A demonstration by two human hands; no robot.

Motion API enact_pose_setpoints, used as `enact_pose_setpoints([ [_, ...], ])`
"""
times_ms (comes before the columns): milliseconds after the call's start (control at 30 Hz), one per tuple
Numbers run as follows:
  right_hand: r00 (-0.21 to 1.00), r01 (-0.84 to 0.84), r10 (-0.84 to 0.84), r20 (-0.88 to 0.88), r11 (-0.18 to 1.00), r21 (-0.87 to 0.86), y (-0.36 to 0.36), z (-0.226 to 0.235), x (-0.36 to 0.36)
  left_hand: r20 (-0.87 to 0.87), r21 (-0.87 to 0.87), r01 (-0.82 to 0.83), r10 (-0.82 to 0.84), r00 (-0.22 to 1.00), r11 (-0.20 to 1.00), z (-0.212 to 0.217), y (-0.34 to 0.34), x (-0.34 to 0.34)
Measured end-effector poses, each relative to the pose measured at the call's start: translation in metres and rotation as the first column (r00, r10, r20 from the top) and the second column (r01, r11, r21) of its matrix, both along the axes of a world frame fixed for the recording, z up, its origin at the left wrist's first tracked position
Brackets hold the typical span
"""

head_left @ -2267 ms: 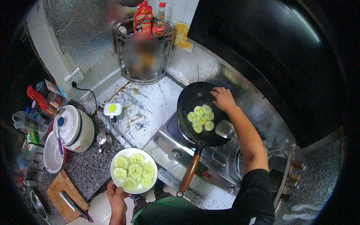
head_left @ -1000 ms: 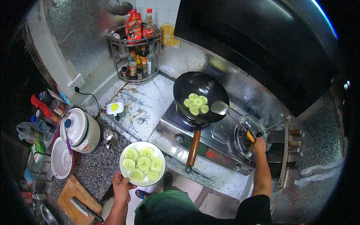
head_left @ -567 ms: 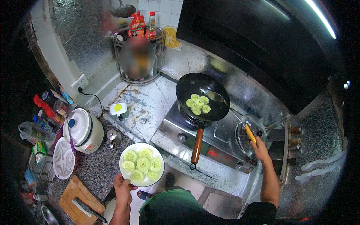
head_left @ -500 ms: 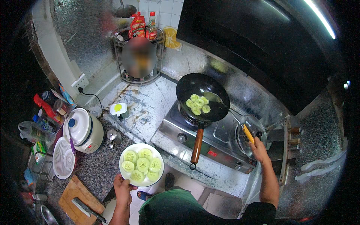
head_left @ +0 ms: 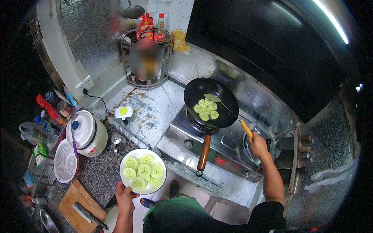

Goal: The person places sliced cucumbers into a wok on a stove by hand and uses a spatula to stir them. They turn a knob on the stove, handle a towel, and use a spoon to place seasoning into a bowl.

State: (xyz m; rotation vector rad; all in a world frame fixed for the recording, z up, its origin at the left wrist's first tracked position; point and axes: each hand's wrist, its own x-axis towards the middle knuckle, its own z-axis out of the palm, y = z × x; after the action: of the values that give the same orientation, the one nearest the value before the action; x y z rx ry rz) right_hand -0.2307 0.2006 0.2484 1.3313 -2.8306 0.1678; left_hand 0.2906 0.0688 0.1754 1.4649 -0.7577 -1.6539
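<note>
My left hand grips the near-left rim of a white plate. Several pale green cucumber slices lie flat on it. My right hand is closed round the yellow handle of a spatula. Its blade reaches into a black wok on the stove and rests at the far edge of a cluster of cucumber slices. The wok's wooden handle points toward me, untouched by either hand.
A glass lid sits on the stove's right side. Left are a white rice cooker, a colander and a cutting board with a knife. A bottle rack fills the far corner; a dark hood overhangs the right.
My right hand has moved left and away from me, pushing the spatula blade left against the slices in the wok. The plate in my left hand has shifted slightly left.
</note>
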Motion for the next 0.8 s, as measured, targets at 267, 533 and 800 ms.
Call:
enact_pose_setpoints([
  [267,0.999,0.032,-0.032,0.007,0.998,-0.056,-0.024,-0.009,-0.004,-0.004,0.005,0.007,-0.007,1.0,1.0,-0.002,-0.001,-0.001],
  [533,0.992,0.101,-0.089,0.087,0.985,-0.142,0.006,-0.006,-0.001,0.01,0.006,0.024,-0.024,1.0,1.0,-0.006,-0.007,0.002],
  [800,0.956,0.163,-0.175,-0.235,0.984,-0.071,0.097,-0.032,-0.034,-0.026,0.003,-0.014,0.014,1.0,1.0,-0.004,-0.011,-0.001],
])
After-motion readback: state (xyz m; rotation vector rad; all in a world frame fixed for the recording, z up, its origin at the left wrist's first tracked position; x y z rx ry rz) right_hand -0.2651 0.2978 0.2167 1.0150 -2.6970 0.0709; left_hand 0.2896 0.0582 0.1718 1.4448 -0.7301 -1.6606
